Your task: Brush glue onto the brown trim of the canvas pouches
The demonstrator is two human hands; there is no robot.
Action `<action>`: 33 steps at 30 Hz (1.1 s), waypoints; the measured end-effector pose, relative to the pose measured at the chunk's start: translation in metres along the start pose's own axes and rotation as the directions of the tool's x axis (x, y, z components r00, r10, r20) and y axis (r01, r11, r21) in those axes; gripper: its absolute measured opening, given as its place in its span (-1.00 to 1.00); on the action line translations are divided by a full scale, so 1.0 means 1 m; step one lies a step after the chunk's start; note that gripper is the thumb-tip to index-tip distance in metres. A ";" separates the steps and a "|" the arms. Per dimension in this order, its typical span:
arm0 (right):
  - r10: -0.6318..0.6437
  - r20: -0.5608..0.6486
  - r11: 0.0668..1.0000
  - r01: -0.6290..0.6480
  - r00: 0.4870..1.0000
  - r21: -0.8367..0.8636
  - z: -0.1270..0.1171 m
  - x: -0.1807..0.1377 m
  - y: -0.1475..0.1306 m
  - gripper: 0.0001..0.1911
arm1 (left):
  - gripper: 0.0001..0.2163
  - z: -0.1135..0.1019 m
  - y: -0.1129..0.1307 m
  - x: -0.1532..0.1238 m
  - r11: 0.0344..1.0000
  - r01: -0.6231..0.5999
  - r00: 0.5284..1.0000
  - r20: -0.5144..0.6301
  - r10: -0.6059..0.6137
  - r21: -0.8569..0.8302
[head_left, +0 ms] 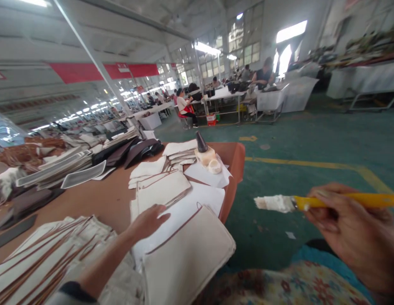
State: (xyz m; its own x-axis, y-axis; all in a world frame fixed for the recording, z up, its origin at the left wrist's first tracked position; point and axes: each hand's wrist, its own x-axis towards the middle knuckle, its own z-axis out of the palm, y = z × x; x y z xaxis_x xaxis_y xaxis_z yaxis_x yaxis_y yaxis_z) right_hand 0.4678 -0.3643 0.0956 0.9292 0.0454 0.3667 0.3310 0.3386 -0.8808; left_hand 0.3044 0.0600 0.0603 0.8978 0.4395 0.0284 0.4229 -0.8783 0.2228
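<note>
My right hand is closed around the yellow handle of a brush, held level off the table's right edge. White paste coats its bristles, which point left. Fingers apart, my left hand reaches over a white sheet, near a stack of cream fabric pieces; whether it touches them I cannot tell. Closest to me lies a cream fabric panel with a brown cord along its upper edge. A dark cone-topped bottle and a pale tub stand at the table's far corner.
More corded cream pieces lie at the front left of the brown table. Dark pieces and patterned strips are piled at the back left. Green floor with yellow lines lies to the right. People sit at farther tables.
</note>
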 end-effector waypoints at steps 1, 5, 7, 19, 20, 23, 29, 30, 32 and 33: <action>0.067 -0.010 0.995 -0.066 0.998 0.076 0.007 0.000 0.004 -0.76 | -0.61 0.020 0.015 0.007 1.000 -0.003 0.999 0.031 0.004 -0.008; 0.198 0.022 0.965 -0.199 0.980 0.171 0.023 0.003 0.023 -0.71 | -0.61 0.084 0.073 0.037 0.996 0.092 0.991 0.099 -0.089 -0.023; 0.233 0.060 0.963 -0.239 0.971 0.124 0.024 0.005 0.037 -0.64 | -0.66 0.100 0.085 0.047 0.989 0.144 0.984 0.112 -0.139 -0.040; 0.108 0.409 0.980 -0.028 0.906 -0.197 0.067 0.008 0.065 -0.66 | -0.73 0.074 0.100 0.004 0.861 0.069 0.984 0.175 0.023 -0.504; 0.076 0.453 0.975 0.028 0.888 -0.218 0.072 0.008 0.062 -0.67 | -0.72 0.069 0.104 -0.003 0.835 0.059 0.984 0.171 0.043 -0.547; 0.002 0.549 0.961 0.150 0.836 -0.233 0.084 0.009 0.058 -0.70 | -0.80 0.056 0.116 -0.019 0.760 0.003 0.981 0.148 0.123 -0.649; -0.084 0.521 0.941 0.239 0.850 -0.238 0.085 0.010 0.046 -0.71 | -0.80 0.041 0.131 -0.037 0.683 -0.057 0.957 0.156 0.246 -0.728; -0.086 0.518 0.941 0.241 0.851 -0.239 0.082 0.008 0.042 -0.72 | -0.80 0.039 0.133 -0.039 0.689 -0.063 0.957 0.152 0.248 -0.722; -0.073 0.558 0.940 0.244 0.827 -0.238 0.078 0.002 0.036 -0.72 | -0.80 0.037 0.135 -0.041 0.708 -0.090 0.957 0.137 0.257 -0.700; -0.064 0.588 0.940 0.247 0.807 -0.237 0.077 -0.001 0.034 -0.71 | -0.78 0.037 0.136 -0.042 0.718 -0.109 0.955 0.129 0.268 -0.687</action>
State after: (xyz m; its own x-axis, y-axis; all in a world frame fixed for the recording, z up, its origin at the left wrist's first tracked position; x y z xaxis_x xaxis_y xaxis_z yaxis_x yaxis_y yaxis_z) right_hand 0.4652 -0.2800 0.0882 0.6318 0.5673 0.5282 0.5796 0.1067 -0.8079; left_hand 0.3286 -0.0847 0.0533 0.9864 0.1597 -0.0387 0.1213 -0.5494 0.8267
